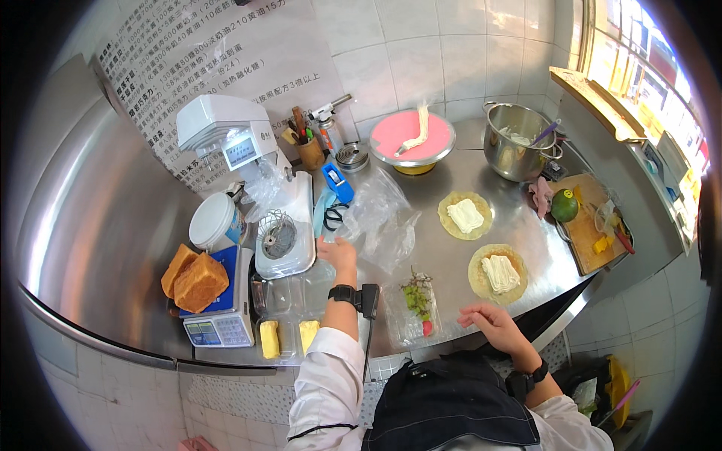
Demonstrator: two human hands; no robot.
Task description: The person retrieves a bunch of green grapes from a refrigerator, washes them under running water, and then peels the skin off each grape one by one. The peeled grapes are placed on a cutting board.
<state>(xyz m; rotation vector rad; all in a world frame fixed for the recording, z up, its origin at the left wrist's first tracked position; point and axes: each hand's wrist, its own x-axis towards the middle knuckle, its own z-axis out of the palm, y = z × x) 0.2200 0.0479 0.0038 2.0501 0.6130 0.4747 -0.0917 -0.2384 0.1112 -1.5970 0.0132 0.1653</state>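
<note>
Two round pancake-like wrappers lie on the steel counter, the upper one (481, 226) and the lower one (476, 279), each topped with a patch of white cream (465, 215). Just below the lower wrapper hovers my right hand (489, 324), holding nothing, fingers loosely bent. My left hand (338, 253) reaches beside the base of the stand mixer (307, 237), near crumpled clear plastic bags (375, 214); I see nothing in it. Below it, clear plastic trays (289, 332) hold two yellow rolls (269, 339). Between my arms, a clear container (395, 321) holds green stems and a red fruit (427, 328).
A piping bag (420, 132) lies on a pink-topped turntable (389, 132). At the right are a steel pot (510, 152) and a cutting board (584, 225) with a mango (564, 205). Bread (201, 283) sits on a scale (242, 315). Scissors (335, 216) and a blue tape dispenser (337, 183) lie behind my left hand.
</note>
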